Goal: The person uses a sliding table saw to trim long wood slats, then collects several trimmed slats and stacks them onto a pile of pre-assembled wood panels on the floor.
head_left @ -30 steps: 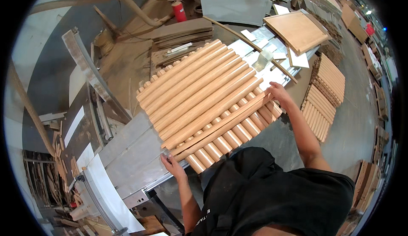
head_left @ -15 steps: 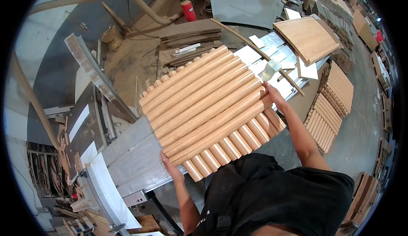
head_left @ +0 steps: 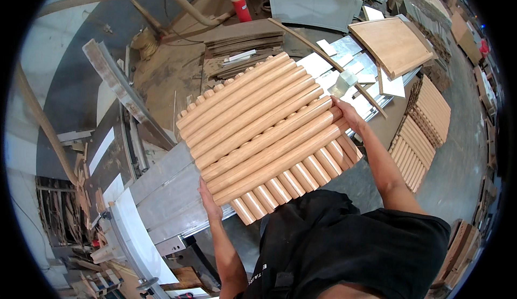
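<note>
Several rounded wooden slats point(head_left: 264, 140) lie side by side atop crosswise slats point(head_left: 306, 175) over a metal table point(head_left: 167, 191), a person's left hand point(head_left: 210, 205) against the upper row's left ends, the right hand point(head_left: 349, 117) against its right ends; whether either grips cannot be told. A translucent block point(head_left: 343, 83) sits just beyond the right hand.

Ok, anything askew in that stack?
Yes: the top strips have a gap near the middle of their layer, with crosswise strips showing through. It looks odd because neighboring top strips sit closer together.
</note>
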`<state>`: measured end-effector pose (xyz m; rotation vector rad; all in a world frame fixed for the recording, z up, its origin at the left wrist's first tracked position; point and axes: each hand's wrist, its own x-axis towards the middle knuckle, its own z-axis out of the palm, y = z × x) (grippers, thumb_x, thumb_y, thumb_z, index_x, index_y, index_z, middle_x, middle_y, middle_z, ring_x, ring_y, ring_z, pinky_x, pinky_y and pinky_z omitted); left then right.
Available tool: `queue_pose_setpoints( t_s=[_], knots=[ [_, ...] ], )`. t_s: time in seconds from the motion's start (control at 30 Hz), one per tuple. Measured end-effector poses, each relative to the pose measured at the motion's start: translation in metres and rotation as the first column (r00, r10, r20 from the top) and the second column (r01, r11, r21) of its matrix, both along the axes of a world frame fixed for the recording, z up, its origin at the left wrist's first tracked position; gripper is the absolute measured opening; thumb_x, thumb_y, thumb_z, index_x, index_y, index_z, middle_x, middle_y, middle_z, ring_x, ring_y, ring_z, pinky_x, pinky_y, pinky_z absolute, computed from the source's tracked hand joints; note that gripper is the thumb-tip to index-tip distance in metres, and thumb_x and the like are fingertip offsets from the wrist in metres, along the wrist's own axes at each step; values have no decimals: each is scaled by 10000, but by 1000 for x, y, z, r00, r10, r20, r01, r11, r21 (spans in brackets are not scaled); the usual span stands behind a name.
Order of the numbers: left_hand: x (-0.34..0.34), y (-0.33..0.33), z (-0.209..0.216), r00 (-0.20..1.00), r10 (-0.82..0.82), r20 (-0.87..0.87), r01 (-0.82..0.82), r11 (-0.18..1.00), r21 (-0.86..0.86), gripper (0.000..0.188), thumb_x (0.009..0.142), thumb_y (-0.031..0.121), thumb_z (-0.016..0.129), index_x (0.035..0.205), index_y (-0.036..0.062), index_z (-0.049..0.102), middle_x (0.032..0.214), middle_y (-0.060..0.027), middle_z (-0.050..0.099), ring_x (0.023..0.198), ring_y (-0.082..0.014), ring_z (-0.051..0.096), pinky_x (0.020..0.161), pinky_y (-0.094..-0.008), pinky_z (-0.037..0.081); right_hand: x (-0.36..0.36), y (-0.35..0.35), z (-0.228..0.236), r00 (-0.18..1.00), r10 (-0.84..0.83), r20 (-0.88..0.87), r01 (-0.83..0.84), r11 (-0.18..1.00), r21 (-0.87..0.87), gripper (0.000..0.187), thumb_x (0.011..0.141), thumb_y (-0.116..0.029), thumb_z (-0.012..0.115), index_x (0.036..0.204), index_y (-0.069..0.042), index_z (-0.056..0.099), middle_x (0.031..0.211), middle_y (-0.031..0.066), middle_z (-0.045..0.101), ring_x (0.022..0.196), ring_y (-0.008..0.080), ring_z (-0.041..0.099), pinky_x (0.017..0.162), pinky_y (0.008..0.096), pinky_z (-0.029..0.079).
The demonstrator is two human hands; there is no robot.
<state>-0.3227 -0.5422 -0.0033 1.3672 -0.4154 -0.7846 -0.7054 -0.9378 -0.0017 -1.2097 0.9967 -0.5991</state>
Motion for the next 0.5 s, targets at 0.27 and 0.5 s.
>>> queue_pose_setpoints(
  t_s=[0.27,0.5],
  knots=[
    [15,-8,7,992,66,-103,-66,998,7,627,1032,469,216,1475,29,268,1480,-137,361,1352,-278,365,1127,-411,281,9,-6,2,977,-82,-196,68,995,-78,587,978,-456,454,1325,16,505,1274,121,539,1120,228,526,995,340,406],
    [4,3,1,944,-106,-313,85,993,-79,590,1006,462,361,1440,63,349,1421,-142,436,1273,-294,466,1059,-440,390,23,-13,-25,975,-37,-221,13,994,-110,421,987,-345,466,1167,9,605,1125,92,626,1003,180,570,905,329,458]
  ],
)
